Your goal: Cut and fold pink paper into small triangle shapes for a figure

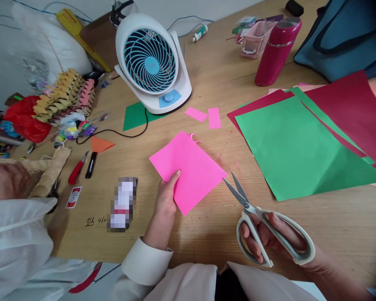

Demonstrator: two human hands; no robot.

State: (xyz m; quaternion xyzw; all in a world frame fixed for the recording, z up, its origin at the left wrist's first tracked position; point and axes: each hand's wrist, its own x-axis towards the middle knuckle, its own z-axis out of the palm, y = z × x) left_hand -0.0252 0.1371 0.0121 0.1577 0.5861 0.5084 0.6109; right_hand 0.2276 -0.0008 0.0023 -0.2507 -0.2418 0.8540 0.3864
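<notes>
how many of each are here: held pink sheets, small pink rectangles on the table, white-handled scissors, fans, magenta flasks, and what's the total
held pink sheet: 1 visible
small pink rectangles: 2
white-handled scissors: 1
fan: 1
magenta flask: 1
total: 6

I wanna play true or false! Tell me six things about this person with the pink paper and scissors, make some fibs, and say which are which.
1. The left grip holds the pink sheet. True.
2. The right grip holds the scissors. True.
3. The scissors are shut. False: they are open.
4. Two small pink pieces lie on the table. True.
5. The dark pink bottle lies on its side. False: the bottle stands upright.
6. The red-handled knife is on the green paper. False: the knife lies on the table.
</notes>
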